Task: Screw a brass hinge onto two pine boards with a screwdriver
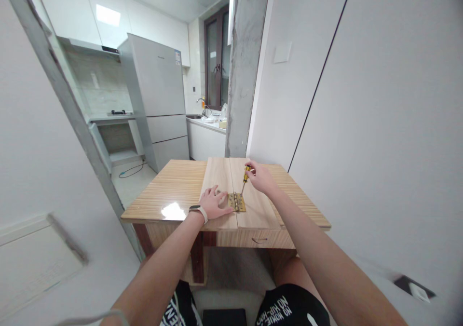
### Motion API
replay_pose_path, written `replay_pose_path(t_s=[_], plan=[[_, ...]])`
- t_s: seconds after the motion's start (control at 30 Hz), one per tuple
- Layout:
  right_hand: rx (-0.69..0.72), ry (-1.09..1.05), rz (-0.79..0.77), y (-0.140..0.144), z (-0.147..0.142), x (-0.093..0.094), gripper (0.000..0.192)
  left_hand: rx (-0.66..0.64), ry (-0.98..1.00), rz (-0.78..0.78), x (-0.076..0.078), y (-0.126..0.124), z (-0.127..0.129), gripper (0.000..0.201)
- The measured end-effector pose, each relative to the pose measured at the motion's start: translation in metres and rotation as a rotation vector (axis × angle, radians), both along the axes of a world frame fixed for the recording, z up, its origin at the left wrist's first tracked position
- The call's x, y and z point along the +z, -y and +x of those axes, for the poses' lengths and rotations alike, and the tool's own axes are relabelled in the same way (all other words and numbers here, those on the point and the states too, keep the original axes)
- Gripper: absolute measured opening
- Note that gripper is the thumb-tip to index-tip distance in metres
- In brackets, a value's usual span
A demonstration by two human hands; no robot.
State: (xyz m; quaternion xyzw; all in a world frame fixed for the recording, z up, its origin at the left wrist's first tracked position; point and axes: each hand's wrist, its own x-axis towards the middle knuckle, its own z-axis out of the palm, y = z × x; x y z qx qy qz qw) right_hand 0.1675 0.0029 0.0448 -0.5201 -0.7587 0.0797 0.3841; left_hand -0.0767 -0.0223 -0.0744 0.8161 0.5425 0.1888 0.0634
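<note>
A brass hinge (237, 202) lies unfolded across the seam between two pale wooden boards, the left board (219, 174) and the right board (258, 210). My right hand (259, 175) grips the yellow and black handle of a screwdriver (246, 174). Its shaft slants down to the upper part of the hinge's right leaf; whether the tip sits in a screw is too small to tell. With fingers spread, my left hand (216, 203) rests flat on the left board, its thumb and fingertips at the hinge's left edge. A watch with a light strap is on the left wrist.
The boards lie on a wooden table (173, 181) with a drawer (258, 239) in front. White walls stand close on both sides. Beyond the table are a grey fridge (162, 85), a sink counter (208, 135) and a cable (132, 171) on the floor. My knees are under the table edge.
</note>
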Motion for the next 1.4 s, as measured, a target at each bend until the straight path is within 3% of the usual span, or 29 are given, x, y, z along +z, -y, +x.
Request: replay_pose_path(t_s=[0.3,0.53,0.73,0.93,1.03,1.23,1.4], plan=[[-0.096,0.106,0.010,0.001,-0.003,0.004,0.018,0.020,-0.103,-0.061,0.007,0.010,0.004,0.088],[0.006,0.268,0.046,0.009,-0.014,0.014,0.020,0.027,-0.106,-0.051,0.008,0.015,0.004,0.090],[-0.087,0.330,0.053,0.009,-0.017,0.015,0.023,0.028,-0.103,-0.050,0.006,0.014,0.003,0.089],[-0.071,0.294,0.055,0.007,-0.019,0.015,0.014,0.027,-0.103,-0.045,0.006,0.014,0.002,0.089],[-0.020,0.304,0.008,0.008,-0.023,0.020,0.007,0.028,-0.093,-0.028,0.006,0.014,0.001,0.090],[0.091,0.331,-0.210,0.009,-0.025,0.036,0.019,0.028,-0.087,-0.036,0.004,0.015,-0.001,0.091],[-0.010,0.323,-0.212,0.009,-0.023,0.035,0.016,0.033,-0.097,-0.047,0.004,0.016,-0.002,0.092]])
